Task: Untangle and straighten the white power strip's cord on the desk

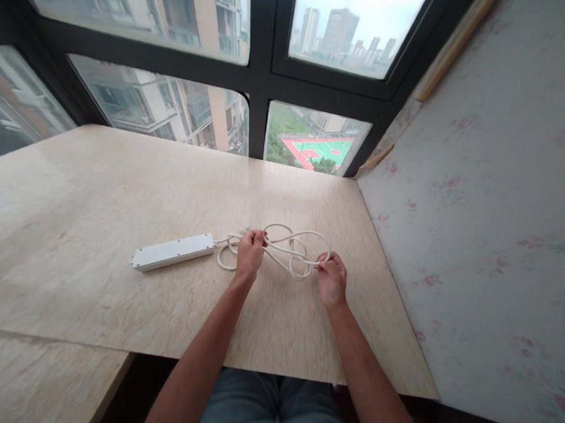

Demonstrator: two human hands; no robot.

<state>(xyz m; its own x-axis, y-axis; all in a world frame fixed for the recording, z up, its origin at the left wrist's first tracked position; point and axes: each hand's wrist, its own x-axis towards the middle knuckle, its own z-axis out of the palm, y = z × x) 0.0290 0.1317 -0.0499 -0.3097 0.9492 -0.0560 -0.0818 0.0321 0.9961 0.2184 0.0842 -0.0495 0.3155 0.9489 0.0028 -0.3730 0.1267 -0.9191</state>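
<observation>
A white power strip [173, 252] lies face down on the stone sill, with screws showing along its back. From its right end runs a white cable [305, 232], looped loosely between and around my hands. My left hand [250, 253] is closed on the cable close to the strip, its fingers pinching a strand. Farther right, my right hand [332, 278] pinches the right end of a loop between thumb and fingers. A pale piece that looks like the plug [244, 229] shows just behind my left hand, partly hidden.
The beige marble-patterned sill [96, 194] ends at a dark window frame [257, 108] at the back. A flower-patterned wall [477, 236] bounds it on the right. At the lower left is another stone ledge [28, 374]. My legs [275, 406] are below the front edge.
</observation>
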